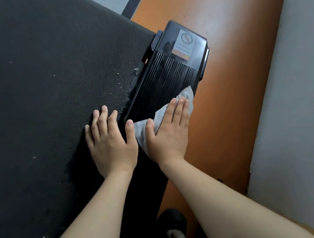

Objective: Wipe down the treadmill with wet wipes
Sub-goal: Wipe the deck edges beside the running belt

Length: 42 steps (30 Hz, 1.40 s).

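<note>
On the black ribbed side rail (158,78) of the treadmill (35,146), the right hand (169,135) is pressing a wet wipe (188,95) flat, its fingers lying straight and together rather than curling round it. The wipe is lying crumpled under the palm, with its grey-white edges showing beyond the fingertips and beside the thumb. The left hand (111,143) is resting palm down just beside it, released, with 4 straight fingers lying on the dark textured belt (35,75) and the thumb stretching onto the rail's inner edge, near the wipe. White specks are lying scattered on the belt, thickest along its seam with the rail. At the rail's far end a glossy end cap (170,34) is carrying a warning sticker (186,43). An orange floor strip (225,68) is running along the treadmill's right side, with grey floor (300,98) lying beyond it. A dark shoe (172,223) is showing between the forearms at the bottom edge.
</note>
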Each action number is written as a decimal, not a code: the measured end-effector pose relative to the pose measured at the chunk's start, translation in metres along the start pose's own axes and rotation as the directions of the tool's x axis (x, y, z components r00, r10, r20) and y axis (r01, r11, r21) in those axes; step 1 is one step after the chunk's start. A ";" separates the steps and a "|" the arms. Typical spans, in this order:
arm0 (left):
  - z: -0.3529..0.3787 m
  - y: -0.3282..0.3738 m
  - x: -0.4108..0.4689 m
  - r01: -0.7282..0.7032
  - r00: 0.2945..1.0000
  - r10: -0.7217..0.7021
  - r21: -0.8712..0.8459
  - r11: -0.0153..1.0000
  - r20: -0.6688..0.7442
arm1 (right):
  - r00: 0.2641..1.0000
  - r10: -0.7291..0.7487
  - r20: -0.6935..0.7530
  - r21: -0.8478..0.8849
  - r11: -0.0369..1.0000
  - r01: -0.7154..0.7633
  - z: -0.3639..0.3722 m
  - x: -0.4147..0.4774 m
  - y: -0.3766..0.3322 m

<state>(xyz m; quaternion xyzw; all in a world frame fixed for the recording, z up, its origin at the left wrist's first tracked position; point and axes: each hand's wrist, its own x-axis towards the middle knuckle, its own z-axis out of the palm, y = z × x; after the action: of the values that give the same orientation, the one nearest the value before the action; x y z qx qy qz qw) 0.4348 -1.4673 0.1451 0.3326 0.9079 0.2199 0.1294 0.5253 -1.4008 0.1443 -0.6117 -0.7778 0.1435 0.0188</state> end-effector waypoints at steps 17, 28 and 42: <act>0.004 0.008 0.003 -0.012 1.000 0.006 0.225 0.974 0.027 | 0.996 -0.062 0.057 -0.121 0.990 0.069 -0.009 0.122 -0.037; 0.005 0.006 0.003 0.001 1.000 0.000 0.182 0.983 -0.006 | 0.991 -0.105 0.082 -0.115 0.987 0.114 -0.009 0.122 -0.036; -0.043 0.034 -0.013 -0.020 0.927 0.039 -0.054 0.998 0.374 | 0.837 -0.470 0.281 0.237 0.879 0.414 -0.050 0.005 0.036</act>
<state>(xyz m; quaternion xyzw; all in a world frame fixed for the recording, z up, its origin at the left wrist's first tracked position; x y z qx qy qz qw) 0.4463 -1.4660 0.2006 0.3787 0.8557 0.1764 0.3054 0.5683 -1.3784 0.1823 -0.3784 -0.8752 0.3001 -0.0279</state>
